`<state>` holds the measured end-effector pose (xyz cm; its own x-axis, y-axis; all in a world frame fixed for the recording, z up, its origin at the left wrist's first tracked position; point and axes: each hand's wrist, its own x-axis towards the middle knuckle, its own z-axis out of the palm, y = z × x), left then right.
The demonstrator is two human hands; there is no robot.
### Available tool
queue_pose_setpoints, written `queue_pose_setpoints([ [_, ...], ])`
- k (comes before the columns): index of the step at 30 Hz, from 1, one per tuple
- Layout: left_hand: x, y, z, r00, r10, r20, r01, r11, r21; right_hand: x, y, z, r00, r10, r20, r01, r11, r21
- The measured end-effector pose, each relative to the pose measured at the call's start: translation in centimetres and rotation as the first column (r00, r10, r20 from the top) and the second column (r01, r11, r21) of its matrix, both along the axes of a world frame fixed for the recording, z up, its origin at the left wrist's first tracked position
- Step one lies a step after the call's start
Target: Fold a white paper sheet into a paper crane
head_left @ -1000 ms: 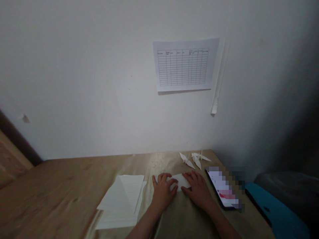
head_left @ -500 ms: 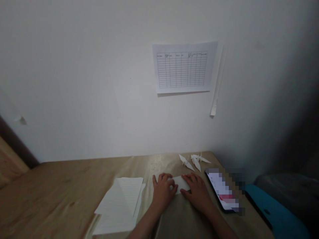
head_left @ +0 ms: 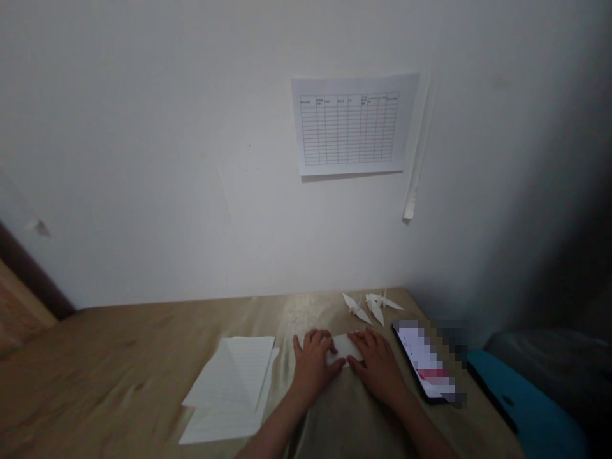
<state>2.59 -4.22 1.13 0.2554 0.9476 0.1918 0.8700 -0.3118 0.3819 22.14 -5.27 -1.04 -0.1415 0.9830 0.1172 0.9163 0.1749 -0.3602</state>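
A small piece of folded white paper (head_left: 345,348) lies on the cloth-covered table between my two hands. My left hand (head_left: 313,360) holds its left side, with the thumb along the near edge and the fingers bent over the far left. On the opposite side my right hand (head_left: 377,357) grips the paper, fingers on top and thumb at the near edge. The two thumb tips almost meet. Parts of the paper are hidden under my fingers. Beyond my right hand lie several folded white paper cranes (head_left: 375,308).
Left of my arms, lined paper sheets (head_left: 229,376) overlap. A phone (head_left: 425,363) with a lit, blurred screen lies right of my right hand, near the brown table cover's edge (head_left: 119,363). A blue object (head_left: 530,408) stands beyond. A printed table sheet (head_left: 354,127) hangs on the wall.
My left thumb has moved right along the paper's near edge, toward my right thumb. The paper lies flatter. The view has shifted slightly.
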Motion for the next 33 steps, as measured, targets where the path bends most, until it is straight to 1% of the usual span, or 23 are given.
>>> queue_pose_setpoints([
  [4, 0.0, -0.3, 0.0, 1.000, 0.023, -0.010, -0.023, 1.000, 0.005, 0.1, 0.0, -0.1, 1.000, 0.009, 0.004, -0.009, 1.000, 0.003],
  [9, -0.4, -0.3, -0.3, 0.999, 0.036, -0.021, -0.036, 0.999, 0.004, 0.1, 0.0, 0.0, 1.000, 0.009, 0.002, -0.009, 1.000, 0.002],
  [16, -1.2, -0.1, -0.5, 0.999, 0.034, -0.035, -0.036, 0.998, -0.055, 0.2, 0.1, 0.0, 1.000, 0.011, -0.008, -0.011, 1.000, -0.003],
  [20, -1.7, -0.2, -0.1, 0.999, 0.028, -0.030, -0.031, 0.995, -0.091, 0.3, 0.2, -0.2, 1.000, 0.007, -0.001, -0.007, 1.000, -0.004],
  [27, -2.5, -0.6, 0.7, 0.998, 0.022, -0.064, -0.033, 0.986, -0.161, 0.2, 0.1, 0.1, 1.000, 0.021, -0.002, -0.021, 1.000, -0.011],
  [33, -3.2, -1.3, 1.8, 0.994, 0.026, -0.107, -0.047, 0.978, -0.205, 0.2, 0.0, 0.3, 1.000, 0.014, 0.002, -0.013, 1.000, -0.020],
])
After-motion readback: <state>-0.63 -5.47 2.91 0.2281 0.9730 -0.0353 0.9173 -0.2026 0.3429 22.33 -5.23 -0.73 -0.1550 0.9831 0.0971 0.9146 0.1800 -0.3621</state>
